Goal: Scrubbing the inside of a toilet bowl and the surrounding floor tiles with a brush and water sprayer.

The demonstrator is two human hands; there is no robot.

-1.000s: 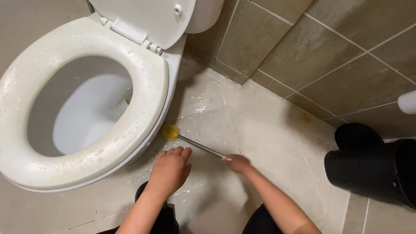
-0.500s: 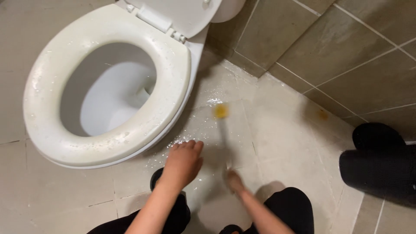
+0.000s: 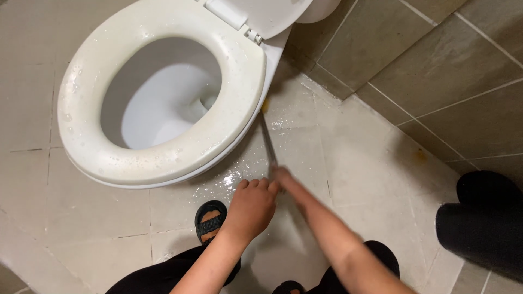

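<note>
A white toilet (image 3: 163, 158) with its seat down and lid up fills the upper left. My right hand (image 3: 284, 178) is blurred and grips the thin grey handle of a brush (image 3: 268, 142). Its yellow head (image 3: 265, 105) touches the toilet base beside the bowl, partly hidden under the seat rim. My left hand (image 3: 251, 208) rests palm down, fingers curled, on the wet floor tiles (image 3: 354, 152) just left of the right hand. Water droplets and foam lie on the seat and on the floor near the base.
A black cylindrical bin (image 3: 482, 228) lies at the right edge by the tiled wall (image 3: 436, 60). My left foot in a black sandal (image 3: 211, 220) stands below the bowl. Dark trousers show at the bottom. An orange stain (image 3: 420, 155) marks the floor near the wall.
The brush head has swung from the open floor right of the bowl in against the toilet base. My right hand has moved up beside the left hand. The camera has shifted.
</note>
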